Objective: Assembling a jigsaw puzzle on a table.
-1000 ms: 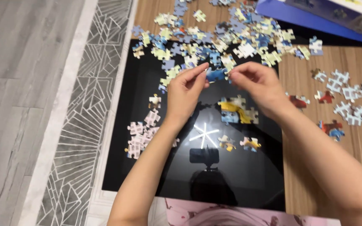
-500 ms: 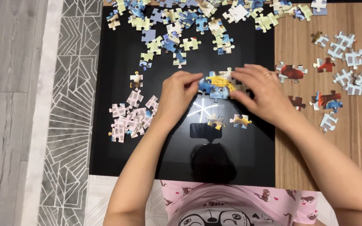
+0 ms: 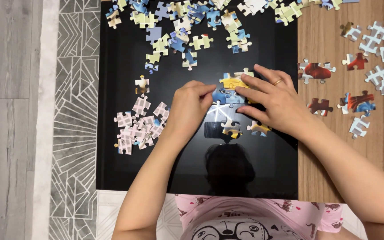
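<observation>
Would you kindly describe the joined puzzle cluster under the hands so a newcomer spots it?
On the glossy black board, look between the left hand and right hand. The joined yellow-and-blue puzzle cluster lies there, the only interlocked yellow group; nearby pieces lie loose.

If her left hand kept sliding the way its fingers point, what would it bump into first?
The left hand points right across the glossy black board, at the joined blue and yellow puzzle cluster. It would likely meet that first, if not already touching it, then the right hand resting on it.
</observation>
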